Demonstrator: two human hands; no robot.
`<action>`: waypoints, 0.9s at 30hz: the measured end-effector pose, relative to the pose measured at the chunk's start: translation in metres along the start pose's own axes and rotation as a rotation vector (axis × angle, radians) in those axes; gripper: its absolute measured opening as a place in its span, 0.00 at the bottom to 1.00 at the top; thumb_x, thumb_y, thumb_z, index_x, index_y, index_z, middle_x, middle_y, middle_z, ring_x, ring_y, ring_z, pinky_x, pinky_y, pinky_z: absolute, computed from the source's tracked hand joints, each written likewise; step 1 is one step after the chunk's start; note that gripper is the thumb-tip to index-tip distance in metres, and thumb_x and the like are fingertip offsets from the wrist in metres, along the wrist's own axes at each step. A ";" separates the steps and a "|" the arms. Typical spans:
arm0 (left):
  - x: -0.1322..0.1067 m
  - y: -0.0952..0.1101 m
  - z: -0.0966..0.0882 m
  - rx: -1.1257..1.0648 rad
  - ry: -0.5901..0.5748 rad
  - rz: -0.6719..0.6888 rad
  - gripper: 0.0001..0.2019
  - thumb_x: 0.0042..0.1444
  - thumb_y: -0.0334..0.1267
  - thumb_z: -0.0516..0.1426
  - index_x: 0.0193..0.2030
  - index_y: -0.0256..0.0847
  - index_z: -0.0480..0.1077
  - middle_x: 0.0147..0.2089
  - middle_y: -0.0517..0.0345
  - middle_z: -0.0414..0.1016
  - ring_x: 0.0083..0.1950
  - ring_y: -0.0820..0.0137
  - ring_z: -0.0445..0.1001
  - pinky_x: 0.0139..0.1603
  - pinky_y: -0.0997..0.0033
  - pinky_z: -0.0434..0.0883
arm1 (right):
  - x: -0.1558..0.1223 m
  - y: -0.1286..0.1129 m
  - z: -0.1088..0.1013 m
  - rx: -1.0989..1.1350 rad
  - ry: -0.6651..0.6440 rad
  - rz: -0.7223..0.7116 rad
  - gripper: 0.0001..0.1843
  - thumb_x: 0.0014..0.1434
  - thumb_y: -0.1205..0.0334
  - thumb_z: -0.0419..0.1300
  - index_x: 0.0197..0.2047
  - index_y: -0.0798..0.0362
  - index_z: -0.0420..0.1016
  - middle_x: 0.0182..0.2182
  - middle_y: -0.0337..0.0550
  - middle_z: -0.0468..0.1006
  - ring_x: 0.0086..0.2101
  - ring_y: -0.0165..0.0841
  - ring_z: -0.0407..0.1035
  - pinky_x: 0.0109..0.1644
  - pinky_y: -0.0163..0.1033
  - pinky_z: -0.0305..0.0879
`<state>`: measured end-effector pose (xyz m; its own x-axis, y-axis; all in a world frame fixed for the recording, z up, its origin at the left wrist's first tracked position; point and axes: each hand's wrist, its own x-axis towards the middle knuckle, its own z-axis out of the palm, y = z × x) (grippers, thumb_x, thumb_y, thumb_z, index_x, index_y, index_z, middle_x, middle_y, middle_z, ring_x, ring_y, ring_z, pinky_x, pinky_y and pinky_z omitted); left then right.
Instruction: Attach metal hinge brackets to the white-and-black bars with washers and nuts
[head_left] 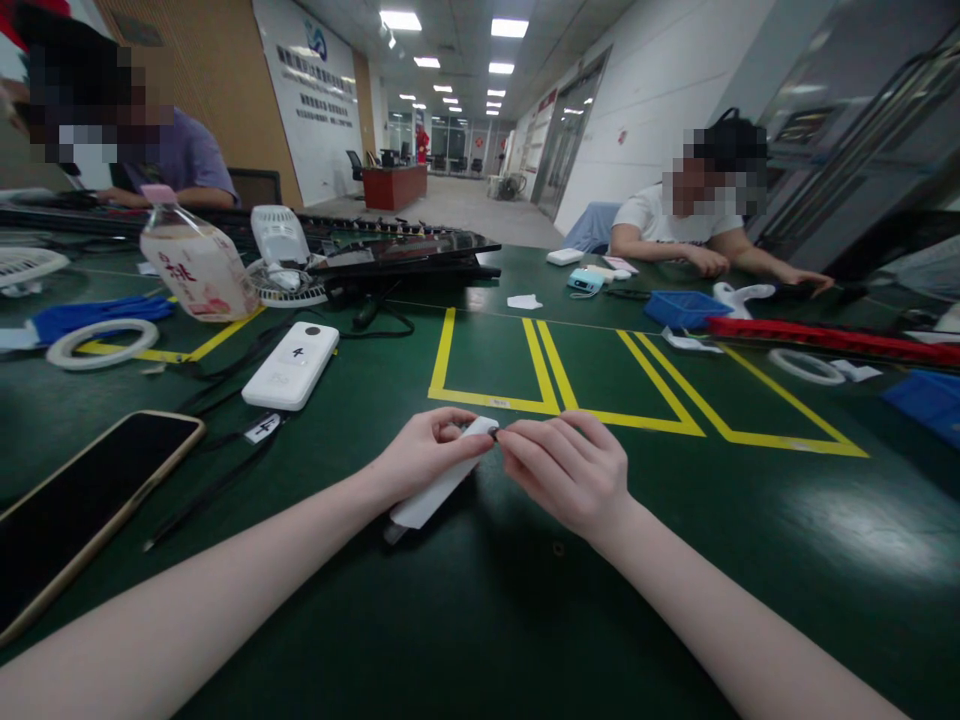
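Note:
My left hand (pixel 424 455) is closed around a long flat white plastic piece (pixel 439 490) that slants down to the left over the green table (pixel 525 600). My right hand (pixel 566 470) pinches at the upper tip of that piece, where a small dark part shows between thumb and forefinger. Both hands meet just below the yellow tape boxes (pixel 555 385).
A phone (pixel 82 500) lies at the left edge, with a white power bank (pixel 292 365) and black cables beyond it. A drink bottle (pixel 196 265), small fans, tape rolls (pixel 101 343) and blue bins (pixel 682 308) stand further back. Two other people sit at the far side.

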<state>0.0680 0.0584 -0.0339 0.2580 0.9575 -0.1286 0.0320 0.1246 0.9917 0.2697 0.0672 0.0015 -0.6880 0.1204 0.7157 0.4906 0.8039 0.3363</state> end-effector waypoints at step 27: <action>-0.002 0.002 -0.003 0.096 -0.016 0.008 0.32 0.50 0.55 0.63 0.56 0.36 0.68 0.34 0.53 0.78 0.31 0.67 0.73 0.32 0.69 0.66 | -0.001 -0.010 -0.003 0.489 -0.023 0.411 0.06 0.64 0.68 0.58 0.42 0.55 0.75 0.37 0.42 0.78 0.37 0.30 0.73 0.40 0.36 0.72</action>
<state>0.0651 0.0575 -0.0319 0.2736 0.9541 -0.1217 0.1224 0.0910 0.9883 0.2668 0.0570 -0.0009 -0.5091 0.4835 0.7120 0.4201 0.8617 -0.2848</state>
